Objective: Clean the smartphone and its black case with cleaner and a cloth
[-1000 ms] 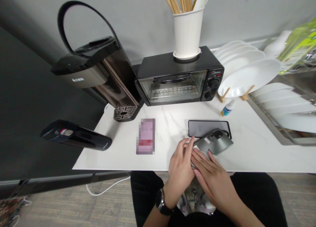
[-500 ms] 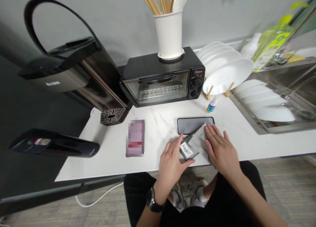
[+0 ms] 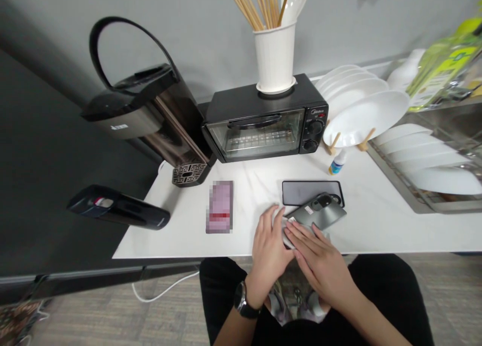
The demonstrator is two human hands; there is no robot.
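Note:
A grey phone [image 3: 320, 213] lies face down and slanted near the front of the white table [image 3: 376, 225], its far end overlapping a flat black phone [image 3: 297, 191]. My left hand [image 3: 269, 250], with a watch on its wrist, curls round the near left end of the grey phone. My right hand [image 3: 320, 258] lies with its fingers stretched flat over the phone's near end. A bit of white cloth [image 3: 286, 237] shows between the hands under the right fingertips. What else the right fingers cover is hidden.
A pink card-like thing [image 3: 220, 214] lies to the left. Behind stand a black toaster oven [image 3: 263, 122] with a white utensil holder [image 3: 274, 57] on top, a dark water dispenser [image 3: 150, 115], racked white plates [image 3: 361, 110], a small bottle [image 3: 338, 162] and a sink rack [image 3: 433, 165]. A black device [image 3: 116, 213] juts out at left.
Half a second ago my right hand pressed a white cloth over the far part of the grey phone. It has slid back to the near end, and the phone's back with its camera shows again.

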